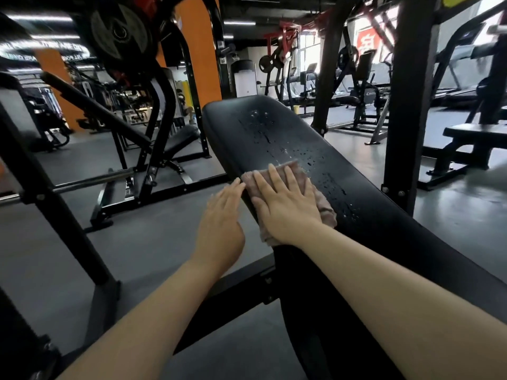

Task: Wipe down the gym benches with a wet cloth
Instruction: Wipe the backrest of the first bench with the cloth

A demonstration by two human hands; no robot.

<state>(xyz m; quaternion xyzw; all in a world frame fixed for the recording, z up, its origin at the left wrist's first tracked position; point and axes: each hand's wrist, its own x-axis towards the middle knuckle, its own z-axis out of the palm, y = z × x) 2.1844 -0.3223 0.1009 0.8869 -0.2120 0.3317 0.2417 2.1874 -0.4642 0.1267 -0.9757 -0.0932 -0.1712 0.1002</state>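
Fingers (277, 176) flat on cloth (295, 171), bench (274, 127) lengthwise away

bench pad (274, 127): glossy black, speckled with water drops
cloth (296, 171): dusty pink-brown
floor (153, 242): plain grey
pillar (200, 50): orange
machine frames (403, 105): black
weight plate (120, 31): black

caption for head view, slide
Right hand presses pinkish cloth flat on wet black padded bench; left hand alongside.

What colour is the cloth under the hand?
Dusty pink-brown cloth, clearest in the head view.
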